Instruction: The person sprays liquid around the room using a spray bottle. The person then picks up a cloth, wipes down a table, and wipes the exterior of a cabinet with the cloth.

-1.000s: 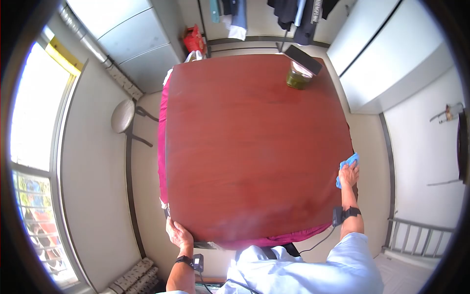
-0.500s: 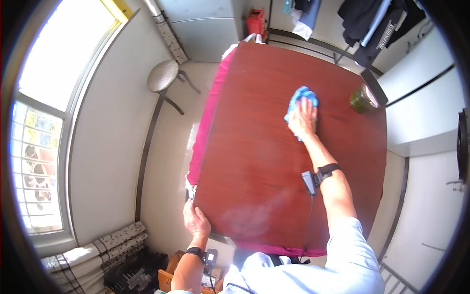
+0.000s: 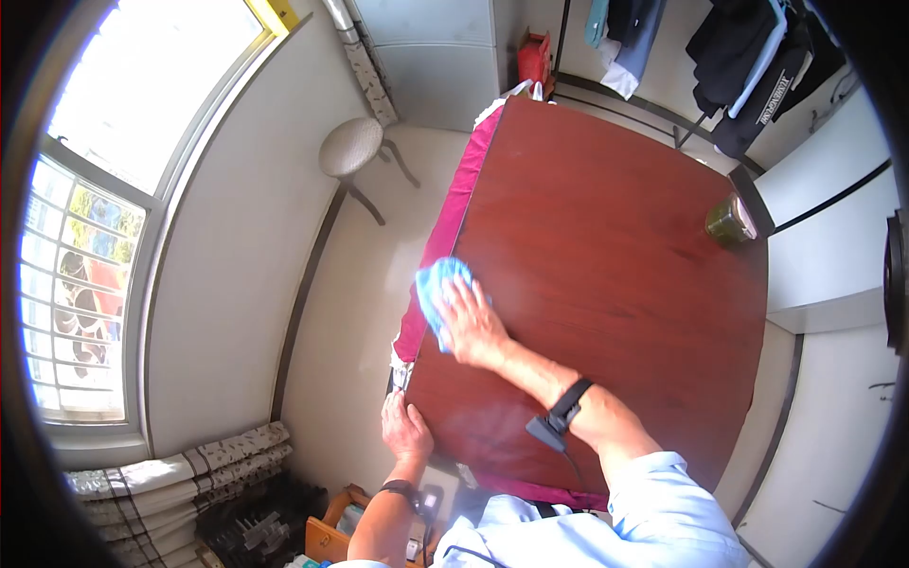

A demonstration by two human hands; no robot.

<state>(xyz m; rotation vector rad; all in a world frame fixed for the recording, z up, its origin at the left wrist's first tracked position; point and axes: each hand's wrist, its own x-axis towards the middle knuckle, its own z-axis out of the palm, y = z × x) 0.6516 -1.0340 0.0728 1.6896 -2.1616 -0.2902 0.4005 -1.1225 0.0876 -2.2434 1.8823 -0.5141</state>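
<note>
A blue cloth (image 3: 440, 292) lies under my right hand (image 3: 470, 325), pressed on the left edge of the dark red tabletop (image 3: 606, 246), partly over the magenta cloth (image 3: 453, 213) hanging along that side. The right fingers are stretched out on the blue cloth. My left hand (image 3: 406, 429) rests against the table's near left corner, thumb apart from the fingers; what the fingertips touch is partly hidden. A green glass container (image 3: 730, 221) stands at the far right of the table beside a dark flat object (image 3: 751, 201).
Left of the table is a round stool (image 3: 351, 147). An open wooden drawer (image 3: 327, 538) and a rolled patterned fabric (image 3: 189, 473) are at the lower left. Clothes (image 3: 743, 66) hang at the back, near a red bag (image 3: 534, 59).
My right hand has carried the blue cloth from the table's right edge across to its left edge. The view has turned, while my left hand stays by the near left corner.
</note>
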